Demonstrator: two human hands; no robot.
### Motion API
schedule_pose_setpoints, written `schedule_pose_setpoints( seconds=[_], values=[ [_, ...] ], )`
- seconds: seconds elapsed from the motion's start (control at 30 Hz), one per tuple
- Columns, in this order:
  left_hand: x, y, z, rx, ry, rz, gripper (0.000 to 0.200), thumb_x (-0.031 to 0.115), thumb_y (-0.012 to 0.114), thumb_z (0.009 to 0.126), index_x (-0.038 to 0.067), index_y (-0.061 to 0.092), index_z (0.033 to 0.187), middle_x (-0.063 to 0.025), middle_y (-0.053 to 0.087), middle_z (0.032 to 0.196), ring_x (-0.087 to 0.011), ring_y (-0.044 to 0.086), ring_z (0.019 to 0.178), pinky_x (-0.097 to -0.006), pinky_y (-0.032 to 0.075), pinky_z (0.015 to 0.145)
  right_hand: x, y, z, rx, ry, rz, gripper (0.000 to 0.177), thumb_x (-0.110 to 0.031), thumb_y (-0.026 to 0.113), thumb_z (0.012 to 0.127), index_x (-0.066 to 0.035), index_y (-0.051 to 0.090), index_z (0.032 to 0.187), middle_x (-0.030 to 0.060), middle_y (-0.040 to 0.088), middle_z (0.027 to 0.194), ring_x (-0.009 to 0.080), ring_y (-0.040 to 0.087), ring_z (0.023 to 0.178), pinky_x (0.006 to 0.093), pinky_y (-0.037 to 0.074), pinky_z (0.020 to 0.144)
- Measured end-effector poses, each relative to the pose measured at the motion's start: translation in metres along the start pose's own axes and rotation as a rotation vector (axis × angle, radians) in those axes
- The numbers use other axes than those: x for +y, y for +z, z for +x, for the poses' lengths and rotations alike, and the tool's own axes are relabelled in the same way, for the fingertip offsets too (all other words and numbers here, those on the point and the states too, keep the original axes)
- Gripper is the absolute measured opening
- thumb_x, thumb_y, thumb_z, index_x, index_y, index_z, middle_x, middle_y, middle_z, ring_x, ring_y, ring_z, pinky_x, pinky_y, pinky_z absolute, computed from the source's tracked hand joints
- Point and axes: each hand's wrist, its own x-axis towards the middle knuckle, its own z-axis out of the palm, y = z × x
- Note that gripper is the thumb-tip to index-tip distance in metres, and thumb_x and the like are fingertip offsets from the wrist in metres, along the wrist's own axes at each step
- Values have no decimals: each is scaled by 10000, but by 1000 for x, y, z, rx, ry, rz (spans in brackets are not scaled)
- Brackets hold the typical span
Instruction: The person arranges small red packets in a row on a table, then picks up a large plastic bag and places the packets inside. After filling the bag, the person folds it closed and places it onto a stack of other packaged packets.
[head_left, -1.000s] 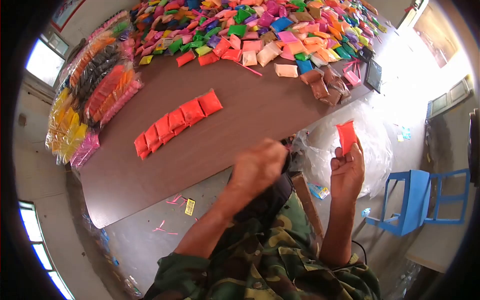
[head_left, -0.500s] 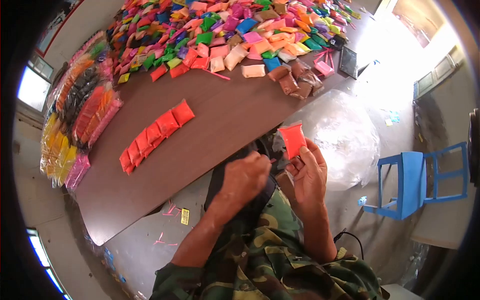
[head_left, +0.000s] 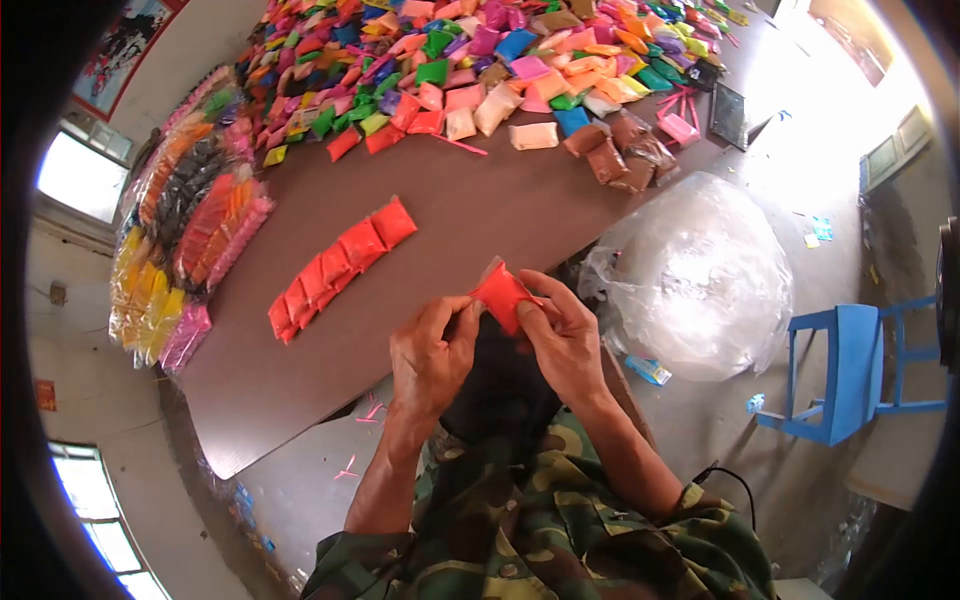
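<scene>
A small red packet (head_left: 503, 297) in clear wrapping is held up between both hands, just off the table's near edge. My right hand (head_left: 565, 338) grips its lower right side between thumb and fingers. At its left edge, my left hand (head_left: 432, 352) is closed in a pinch, thumb against forefinger. On the table, a slanting row of overlapping red packets (head_left: 338, 268) lies ahead and to the left of my hands.
A big heap of colourful packets (head_left: 480, 75) covers the far side of the brown table (head_left: 400, 290). Brown packets (head_left: 622, 155) lie by its right edge. Bundled packets (head_left: 180, 240) line the left. A large clear plastic bag (head_left: 700, 280) and a blue chair (head_left: 835, 370) stand right.
My right hand has brought the red packet left and slightly down. My left hand, blurred and apart before, has come up to the packet's left edge. The camera view has shifted slightly.
</scene>
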Motion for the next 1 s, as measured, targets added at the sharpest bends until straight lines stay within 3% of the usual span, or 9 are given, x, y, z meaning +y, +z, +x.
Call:
schedule_pose_setpoints(
  seconds=[0.1,0.2,0.3,0.4,0.5,0.6,0.8,0.9,1.0],
  values=[
    [-19,-10,-6,49,39,159,76,71,789,949,5,753,965,-135,733,816,-216,704,685,-352,539,624,13,15,3,16,28,-82,310,-100,646,1064,-33,690,1363,-27,713,897,34,610,740,221,508,642],
    [-33,-13,-12,30,33,230,64,63,790,932,20,751,959,-153,734,843,-282,714,702,-383,549,634,19,18,4,19,4,-191,308,-101,630,1072,-2,691,1357,15,755,977,69,696,806,222,545,652],
    [-37,-9,-14,1,23,250,60,127,760,958,73,735,961,-115,742,889,-347,731,747,-436,568,655,22,17,4,29,-160,-417,272,-93,643,1061,16,705,1303,26,756,911,74,702,764,229,537,647],
    [-37,-6,-13,-68,59,320,70,143,753,965,81,732,940,-98,738,889,-352,727,752,-447,574,667,14,19,5,19,-262,-564,237,-89,672,1036,7,712,1249,71,750,856,86,705,719,250,545,652],
    [-41,-6,-16,20,66,282,65,143,754,964,88,729,940,-90,732,888,-349,721,746,-452,569,650,13,19,7,51,-295,-591,271,-152,737,964,-45,734,1213,216,710,832,259,711,646,359,560,654],
    [-39,-14,-17,3,5,310,66,143,758,961,94,722,936,-81,714,867,-333,717,735,-446,566,631,1,20,7,41,-238,-670,279,-195,758,943,-59,732,1185,225,734,870,351,742,715,398,571,664],
    [-34,-10,-22,-9,58,287,70,144,761,959,109,709,928,-73,677,827,-322,706,714,-440,560,611,-3,22,7,16,-315,-894,295,-211,791,910,-95,727,1174,179,742,904,348,746,780,443,579,701],
    [-34,-11,-22,-40,33,300,54,107,782,933,68,746,948,-124,691,828,-359,698,711,-449,536,615,-8,22,5,55,-524,-1072,313,-193,810,866,-130,739,1165,120,712,1068,336,720,960,438,577,795],
    [-36,-13,-21,-46,78,350,79,143,753,963,112,694,921,-81,669,825,-329,703,702,-446,554,598,-9,19,14,-46,-668,-1165,345,-150,804,810,-159,749,1150,74,635,1200,334,641,1142,445,548,896]
  ],
)
